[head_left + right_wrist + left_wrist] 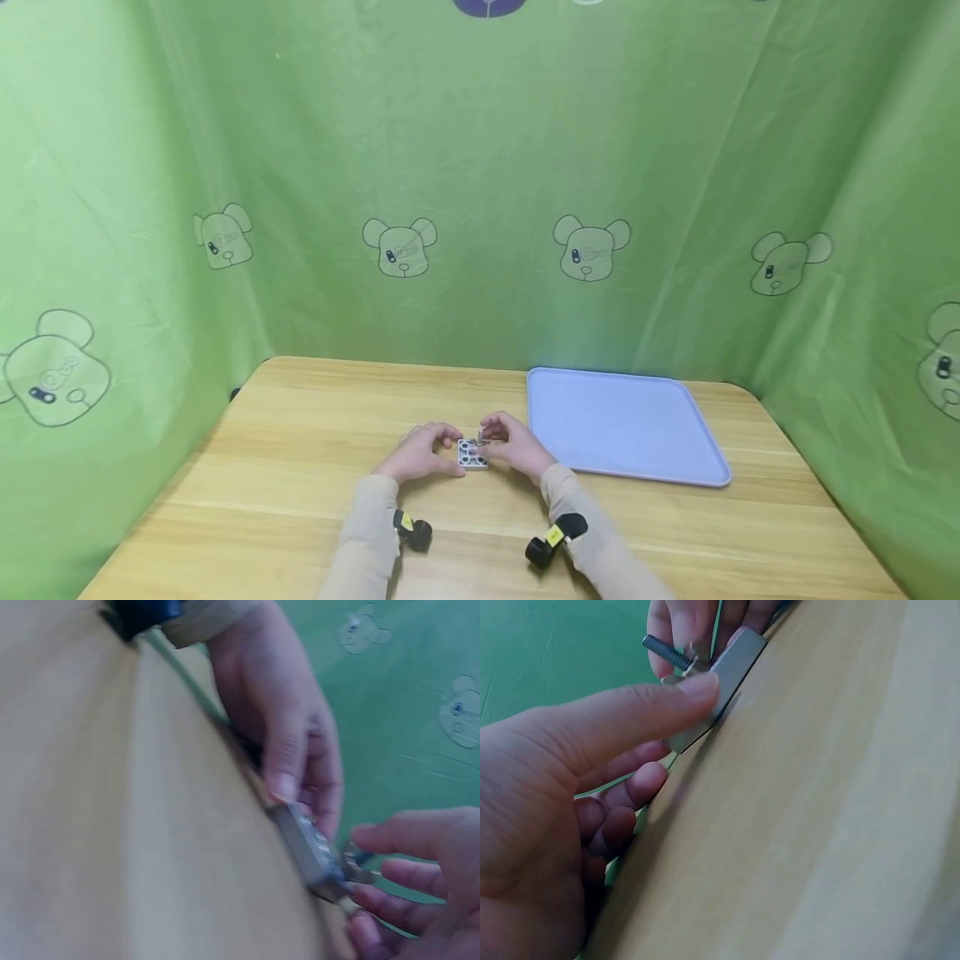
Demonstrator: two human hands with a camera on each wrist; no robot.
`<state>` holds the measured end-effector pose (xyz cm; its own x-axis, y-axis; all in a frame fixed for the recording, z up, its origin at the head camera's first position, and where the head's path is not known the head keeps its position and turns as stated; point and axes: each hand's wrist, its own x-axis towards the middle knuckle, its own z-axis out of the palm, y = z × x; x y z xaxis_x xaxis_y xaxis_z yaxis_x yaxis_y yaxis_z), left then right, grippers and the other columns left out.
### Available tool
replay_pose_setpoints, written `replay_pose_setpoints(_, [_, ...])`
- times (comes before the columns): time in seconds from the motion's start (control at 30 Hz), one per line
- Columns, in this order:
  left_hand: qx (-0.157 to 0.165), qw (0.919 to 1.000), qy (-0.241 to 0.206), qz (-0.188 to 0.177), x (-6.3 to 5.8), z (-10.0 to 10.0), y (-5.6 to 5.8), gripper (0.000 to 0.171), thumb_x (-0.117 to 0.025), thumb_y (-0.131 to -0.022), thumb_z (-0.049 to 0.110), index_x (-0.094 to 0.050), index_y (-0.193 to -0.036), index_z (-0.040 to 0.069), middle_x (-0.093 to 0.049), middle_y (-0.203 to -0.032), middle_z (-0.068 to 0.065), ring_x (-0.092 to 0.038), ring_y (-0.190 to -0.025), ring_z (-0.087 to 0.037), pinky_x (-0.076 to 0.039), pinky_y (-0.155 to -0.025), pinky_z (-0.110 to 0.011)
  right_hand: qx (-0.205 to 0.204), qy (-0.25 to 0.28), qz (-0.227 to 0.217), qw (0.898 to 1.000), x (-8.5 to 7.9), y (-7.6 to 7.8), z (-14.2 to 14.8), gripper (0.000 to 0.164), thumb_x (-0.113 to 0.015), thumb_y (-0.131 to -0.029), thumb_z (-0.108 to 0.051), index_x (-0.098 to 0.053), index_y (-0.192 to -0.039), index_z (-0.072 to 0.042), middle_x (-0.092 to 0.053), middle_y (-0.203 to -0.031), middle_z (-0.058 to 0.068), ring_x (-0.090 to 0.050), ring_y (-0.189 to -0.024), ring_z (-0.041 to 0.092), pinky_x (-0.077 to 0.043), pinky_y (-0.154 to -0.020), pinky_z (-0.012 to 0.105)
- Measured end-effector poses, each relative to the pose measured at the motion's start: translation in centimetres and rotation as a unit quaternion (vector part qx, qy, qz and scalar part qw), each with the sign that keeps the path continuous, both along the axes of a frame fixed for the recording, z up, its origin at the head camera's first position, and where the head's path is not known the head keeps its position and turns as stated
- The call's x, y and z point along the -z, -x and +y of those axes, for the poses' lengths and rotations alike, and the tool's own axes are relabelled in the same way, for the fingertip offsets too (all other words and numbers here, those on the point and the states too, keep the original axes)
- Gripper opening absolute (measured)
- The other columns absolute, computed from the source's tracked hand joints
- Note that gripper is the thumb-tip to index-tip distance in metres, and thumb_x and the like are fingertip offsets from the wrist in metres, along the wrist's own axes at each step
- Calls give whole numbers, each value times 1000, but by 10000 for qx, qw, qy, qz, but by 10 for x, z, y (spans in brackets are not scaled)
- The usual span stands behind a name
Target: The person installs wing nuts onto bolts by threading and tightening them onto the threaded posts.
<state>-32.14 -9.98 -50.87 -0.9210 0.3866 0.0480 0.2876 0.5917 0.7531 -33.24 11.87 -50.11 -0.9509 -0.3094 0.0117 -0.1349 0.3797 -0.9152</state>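
Note:
A small grey-white block with round holes in its top lies flat on the table. My left hand holds its left side, the thumb pressing the near edge and the other fingers behind. A threaded bolt sticks up from the block, with what looks like a metal wing nut low on it. The fingers of my right hand pinch at this wing nut from the right. In the right wrist view, the block sits between both hands; its underside is hidden.
A pale blue-violet tray lies at the back right of the wooden table, just beyond my right hand. Green curtains printed with bear heads hang around the table. Each wrist carries a black camera.

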Motion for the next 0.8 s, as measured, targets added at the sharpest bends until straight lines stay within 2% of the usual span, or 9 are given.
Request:
replay_pose_setpoints(0.1, [147,9990,-351,-249,-2,-4,0,60,-84,-71,27,-61,-124,9,-62,-105,-4,-54,-98,-17,-43,-94,-44,-401,92,-101,9991,-8,2,11,56,-72,-83,-10,-48,-131,4,-61,-121,23,-60,-111,34,-48,-98,48])
replay_pose_setpoints(0.17, [164,9973,-598,-402,-5,-6,1,58,-82,-74,22,-59,-125,6,-62,-108,-9,-56,-98,-19,-45,-91,-40,-504,135,-142,9985,-16,2,19,56,-69,-86,-11,-46,-134,5,-59,-124,26,-59,-111,34,-50,-94,47])
replay_pose_setpoints(0.3, [-72,9953,-846,-462,-17,-10,0,51,-74,-83,20,-56,-128,5,-63,-113,-14,-59,-102,-23,-48,-91,-41,-492,99,15,9987,-33,1,39,52,-63,-91,-15,-45,-136,4,-57,-126,29,-59,-112,32,-52,-91,43])
replay_pose_setpoints(0.43, [-368,9966,-672,-308,-38,-14,1,49,-70,-87,27,-56,-131,10,-63,-122,-13,-59,-112,-28,-46,-98,-49,-304,-177,368,9987,-49,1,67,51,-61,-94,-17,-45,-137,3,-58,-126,28,-58,-115,34,-49,-96,41])
replay_pose_setpoints(0.53, [-526,9980,-350,-39,-59,-21,5,52,-68,-88,32,-54,-134,12,-59,-132,-14,-55,-122,-33,-42,-104,-54,32,-741,749,9944,-62,2,89,51,-59,-96,-25,-45,-139,0,-59,-126,23,-57,-118,36,-47,-100,47])
replay_pose_setpoints(0.63, [-639,9975,66,307,-79,-31,12,59,-66,-90,35,-49,-140,11,-50,-144,-15,-44,-135,-37,-34,-110,-57,439,-1569,1166,9797,-76,4,109,59,-53,-98,-40,-42,-143,-4,-55,-134,22,-51,-125,41,-41,-103,56])
replay_pose_setpoints(0.7, [-703,9938,492,707,-90,-37,18,64,-66,-89,39,-45,-143,10,-43,-150,-16,-38,-140,-38,-29,-113,-59,728,-2176,1502,9617,-84,6,121,62,-51,-98,-45,-40,-144,-5,-49,-141,24,-43,-131,45,-35,-107,61])
replay_pose_setpoints(0.8, [-909,9823,1178,1135,-100,-42,26,73,-64,-89,47,-39,-148,13,-30,-158,-16,-24,-147,-39,-18,-116,-63,1123,-2970,1960,9278,-92,8,132,66,-51,-97,-48,-38,-146,-5,-40,-149,25,-30,-139,49,-24,-110,67])
